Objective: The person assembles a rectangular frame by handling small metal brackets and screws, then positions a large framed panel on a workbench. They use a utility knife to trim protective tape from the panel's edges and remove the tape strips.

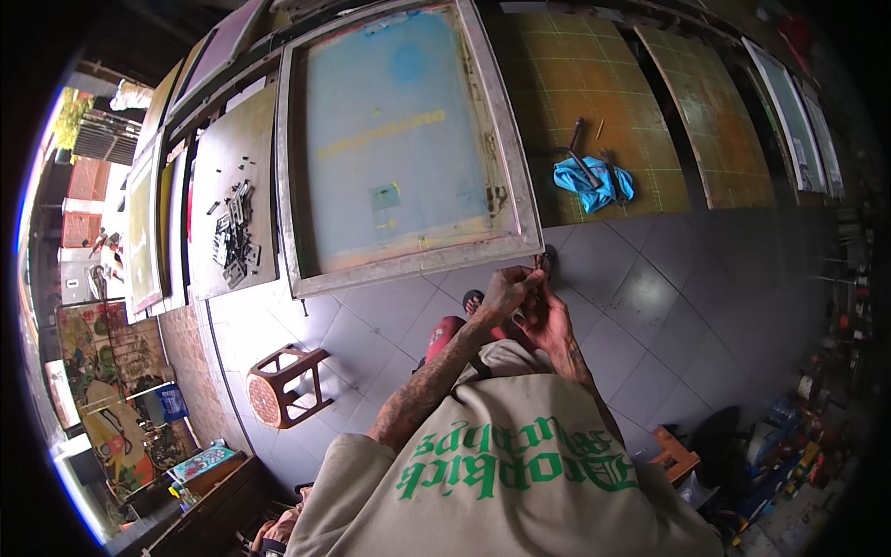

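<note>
My left hand (508, 290) and my right hand (548, 322) meet in front of my body, just off the near right corner of a large screen printing frame (416, 261). Fingers of both hands are closed together at the tips. Whatever they pinch is too small to make out. The frame has a greyish rim around a pale blue-grey mesh with faint yellow lettering and a blue stain. It lies flat, and neither hand clearly touches it.
Dark metal hardware pieces (234, 237) lie heaped on the board (264, 135) to the left. A blue cloth (594, 192) with a dark tool rests on a brownish board (580, 70) to the right. On the tiled floor (371, 320), a brown stool (269, 395) lies tipped over.
</note>
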A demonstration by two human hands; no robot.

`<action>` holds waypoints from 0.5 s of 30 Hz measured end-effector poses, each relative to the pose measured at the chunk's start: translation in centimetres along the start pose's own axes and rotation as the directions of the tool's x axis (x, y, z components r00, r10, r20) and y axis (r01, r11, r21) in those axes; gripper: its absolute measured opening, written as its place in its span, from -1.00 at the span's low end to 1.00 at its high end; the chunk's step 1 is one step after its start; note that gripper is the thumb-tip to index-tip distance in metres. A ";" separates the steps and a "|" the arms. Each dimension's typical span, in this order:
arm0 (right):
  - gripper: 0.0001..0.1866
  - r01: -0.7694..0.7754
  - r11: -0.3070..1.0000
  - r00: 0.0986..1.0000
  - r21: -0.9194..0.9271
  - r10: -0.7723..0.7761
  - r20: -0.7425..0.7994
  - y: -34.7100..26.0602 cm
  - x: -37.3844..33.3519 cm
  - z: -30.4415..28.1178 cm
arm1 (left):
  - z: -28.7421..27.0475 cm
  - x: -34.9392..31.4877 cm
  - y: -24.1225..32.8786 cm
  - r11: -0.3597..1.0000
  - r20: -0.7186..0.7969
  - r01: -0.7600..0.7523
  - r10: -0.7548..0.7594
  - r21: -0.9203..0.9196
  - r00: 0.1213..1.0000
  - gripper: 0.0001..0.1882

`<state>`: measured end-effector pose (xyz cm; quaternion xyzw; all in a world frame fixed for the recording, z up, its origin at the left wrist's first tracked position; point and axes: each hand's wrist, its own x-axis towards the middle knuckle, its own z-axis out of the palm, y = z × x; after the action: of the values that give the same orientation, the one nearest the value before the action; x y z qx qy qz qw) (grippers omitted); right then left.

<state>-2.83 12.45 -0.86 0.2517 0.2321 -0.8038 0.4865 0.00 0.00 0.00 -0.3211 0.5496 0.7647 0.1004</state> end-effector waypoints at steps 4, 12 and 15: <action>-0.69 0.026 0.996 0.998 -0.084 -0.030 -0.054 -0.5 -0.1 0.2 | 0.8 0.4 -0.7 0.999 -0.064 -0.048 0.047 -0.025 0.997 -0.67; -0.69 -0.004 0.991 0.997 -0.134 -0.006 -0.073 -0.4 -0.7 -0.2 | 0.5 -0.7 0.2 0.999 -0.089 0.012 -0.016 -0.043 0.996 -0.66; -0.69 -0.019 0.990 0.999 -0.137 0.025 0.043 -0.3 1.3 -3.6 | 0.7 0.0 -0.9 1.000 -0.094 -0.023 0.022 -0.016 0.995 -0.67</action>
<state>-2.97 13.91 -4.37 0.2024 0.2729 -0.7861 0.5164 0.17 0.93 -0.54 -0.3514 0.5506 0.7546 0.0630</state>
